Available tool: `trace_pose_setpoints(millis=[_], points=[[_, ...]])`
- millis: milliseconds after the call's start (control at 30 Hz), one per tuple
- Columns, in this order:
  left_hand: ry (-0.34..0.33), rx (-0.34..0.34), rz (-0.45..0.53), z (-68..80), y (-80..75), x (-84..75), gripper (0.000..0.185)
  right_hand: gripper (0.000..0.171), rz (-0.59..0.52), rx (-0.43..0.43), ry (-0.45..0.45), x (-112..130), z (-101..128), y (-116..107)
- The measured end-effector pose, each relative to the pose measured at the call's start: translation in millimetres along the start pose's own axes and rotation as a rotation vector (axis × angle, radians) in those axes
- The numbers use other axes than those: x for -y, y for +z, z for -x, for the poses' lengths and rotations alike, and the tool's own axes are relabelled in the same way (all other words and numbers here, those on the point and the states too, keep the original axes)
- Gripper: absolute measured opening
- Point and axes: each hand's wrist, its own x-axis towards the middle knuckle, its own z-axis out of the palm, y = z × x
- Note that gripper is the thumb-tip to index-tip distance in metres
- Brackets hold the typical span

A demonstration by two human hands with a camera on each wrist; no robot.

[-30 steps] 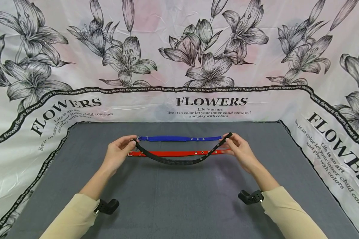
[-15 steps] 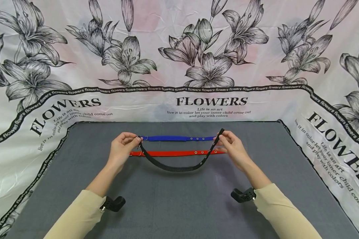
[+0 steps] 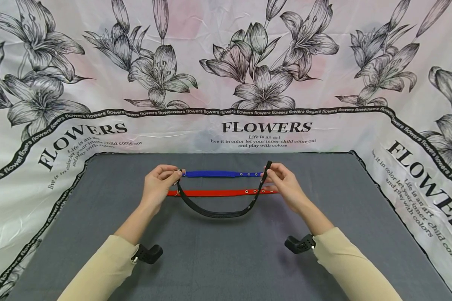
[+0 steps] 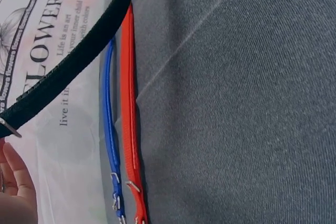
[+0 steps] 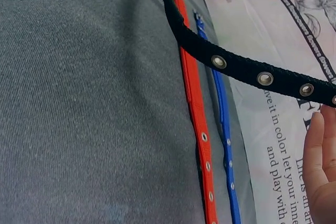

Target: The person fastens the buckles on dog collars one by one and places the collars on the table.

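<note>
A black collar point(image 3: 218, 215) with metal eyelets hangs in a U between the two hands, raised off the table. The left hand point(image 3: 159, 184) pinches its buckle end. At the other end, the right hand point(image 3: 284, 184) pinches the eyelet tip, which points upward. Behind it a blue collar point(image 3: 211, 174) and a red collar point(image 3: 211, 193) lie stretched out side by side, their buckles toward the left. In the right wrist view several eyelets show along the black collar point(image 5: 241, 71); the left wrist view shows metal buckles on the blue collar point(image 4: 108, 108) and the red collar point(image 4: 127, 93).
The collars lie on a grey cloth surface point(image 3: 226, 259). A white cloth point(image 3: 165, 140) printed with flowers and lettering stands behind and along both sides. Each wrist wears a black camera mount, one on the left point(image 3: 149, 253) and one on the right point(image 3: 298, 244).
Both hands have moved toward each other, the right one more. The black collar between them sags into a deeper curve. The blue and red collars have stayed in place.
</note>
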Motion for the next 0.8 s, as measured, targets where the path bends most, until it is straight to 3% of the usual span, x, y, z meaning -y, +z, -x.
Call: trace_pose_setpoints(millis=[100,200,267,400,600,800], points=[[0.035,0.005,0.027,-7.4,-0.7,13.8,0.037,0.032,0.001,0.007,0.004,1.0,-1.1,3.5],[0.052,0.005,0.033,-8.6,0.6,17.4,0.038,0.032,0.018,0.011,0.01,2.2,-1.9,6.8],[0.051,0.009,0.024,-8.1,2.1,17.4,0.037,0.032,0.023,0.019,0.013,2.6,-2.1,8.7],[0.021,0.004,-0.059,2.2,9.1,0.7,0.037,0.036,0.04,0.045,0.013,2.8,-3.0,11.2],[-0.003,0.021,-0.121,5.3,12.9,0.4,0.039,0.032,0.073,0.084,0.029,4.1,-2.7,14.1],[-0.011,0.012,-0.119,6.0,18.7,1.7,0.033,0.029,0.149,0.09,0.036,4.3,-3.8,19.1]])
